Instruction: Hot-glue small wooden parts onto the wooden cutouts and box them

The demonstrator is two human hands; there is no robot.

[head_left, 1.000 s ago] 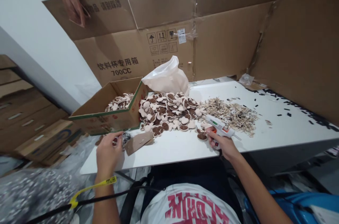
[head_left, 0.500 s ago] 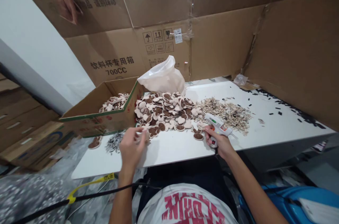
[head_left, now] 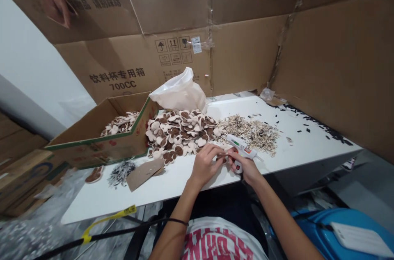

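Fabric piece (head_left: 221,156), brown where visible, held just over the near part of the white table (head_left: 181,176), directly in front of the body. Mostly covered by fingers, so too hidden for shape or glued parts to be made out. Pinched from one side between thumb and fingertips of the left hand (head_left: 205,164). Met from the other side by the right hand (head_left: 243,168), wrapped around a white glue gun (head_left: 240,145); impossible to tell whether also gripping the fabric with the fingertips. Nozzle aimed away, toward the heap.

Apparently partway through a single piece: in hand, not yet set down. Plenty left, judging by the big heap of brown-and-cream pieces (head_left: 181,126) just beyond. Perhaps finished: the load inside the cardboard box (head_left: 98,153) to the left, or the lone brown piece (head_left: 95,174) near the table's left edge; no telling from here.

Farther out: a pile of pale, thin bits (head_left: 263,137) to the right, then scattered black bits (head_left: 338,140); to the left, a brown card (head_left: 144,174) beside a small grey-black pile (head_left: 121,172). Behind everything, a white bag (head_left: 181,92) and a tall cardboard wall (head_left: 243,51).
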